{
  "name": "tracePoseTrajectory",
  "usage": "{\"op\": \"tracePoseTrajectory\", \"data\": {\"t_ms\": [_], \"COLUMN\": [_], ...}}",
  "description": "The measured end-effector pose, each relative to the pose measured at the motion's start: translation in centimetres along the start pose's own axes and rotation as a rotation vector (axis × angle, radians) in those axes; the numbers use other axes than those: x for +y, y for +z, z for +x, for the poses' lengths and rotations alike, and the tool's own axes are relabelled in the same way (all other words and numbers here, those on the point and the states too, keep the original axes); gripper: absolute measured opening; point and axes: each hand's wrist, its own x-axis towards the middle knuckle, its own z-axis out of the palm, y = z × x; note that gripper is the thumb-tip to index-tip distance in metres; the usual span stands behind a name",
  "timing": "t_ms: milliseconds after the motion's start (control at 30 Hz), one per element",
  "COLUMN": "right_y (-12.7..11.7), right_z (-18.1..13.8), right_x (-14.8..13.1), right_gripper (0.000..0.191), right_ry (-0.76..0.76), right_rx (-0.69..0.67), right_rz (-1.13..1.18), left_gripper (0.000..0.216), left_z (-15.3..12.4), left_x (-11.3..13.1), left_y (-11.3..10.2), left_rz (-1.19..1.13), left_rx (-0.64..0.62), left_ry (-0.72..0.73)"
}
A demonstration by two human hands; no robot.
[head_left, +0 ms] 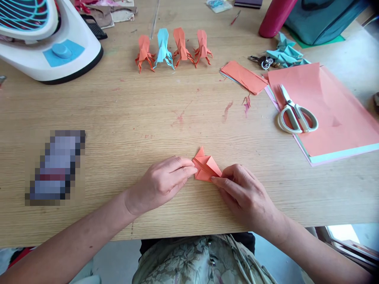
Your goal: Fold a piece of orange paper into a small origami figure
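A small folded piece of orange paper point(206, 165) lies on the wooden table point(124, 118) near its front edge. My left hand point(161, 182) pinches its left corner with fingers pressed together. My right hand point(242, 193) presses and pinches its right lower edge. Both hands rest on the table on either side of the paper.
Several finished paper figures, three orange point(180, 45) and one blue point(163, 47), stand in a row at the back. Scissors point(296, 114) lie on orange sheets point(334, 106) at right, beside a small orange stack point(244, 77), keys point(262, 61) and crumpled blue paper point(286, 53). A white fan point(50, 39) sits back left.
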Motion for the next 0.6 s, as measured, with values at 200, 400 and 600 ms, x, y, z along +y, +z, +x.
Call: {"op": "tracePoseTrajectory", "data": {"t_ms": [200, 400, 600], "right_y": [0.0, -0.4, -1.0], "right_z": [0.2, -0.1, -0.6], "right_x": [0.1, 0.3, 0.8], "right_gripper": [0.02, 0.02, 0.032], "right_ry": [0.015, 0.043, 0.123], "right_rx": [-0.008, -0.016, 0.011], "right_rz": [0.018, 0.06, 0.108], "left_gripper": [0.032, 0.038, 0.042], "left_z": [-0.7, -0.5, -0.8], "left_x": [-0.2, -0.5, -0.5], "left_y": [-0.6, -0.5, -0.3], "left_rz": [0.227, 0.195, 0.161], "left_rx": [-0.088, -0.257, -0.272], "left_ry": [0.356, 0.373, 0.329]}}
